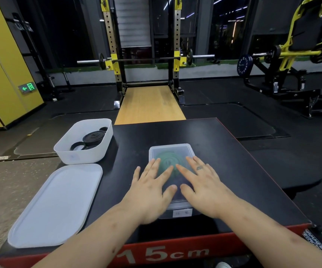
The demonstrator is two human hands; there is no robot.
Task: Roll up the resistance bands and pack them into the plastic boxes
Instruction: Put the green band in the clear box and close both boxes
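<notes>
A clear plastic box (170, 149) with its lid on stands in the middle of the black platform (233, 155). A rolled green resistance band (166, 161) shows through the lid. My left hand (150, 190) and my right hand (204, 186) both lie flat on the lid with fingers straight and spread, pressing on it. At the back left stands an open white plastic box (69, 153) holding rolled black bands (92, 137). Its white lid (55, 206) lies flat at the front left, partly over the platform's edge.
The platform has a red front face (233, 242) marked "15cm". Beyond it lie black gym floor mats, a wooden lifting strip (148, 103) and a squat rack with a barbell (146, 59). A weight machine (291, 55) stands at the far right.
</notes>
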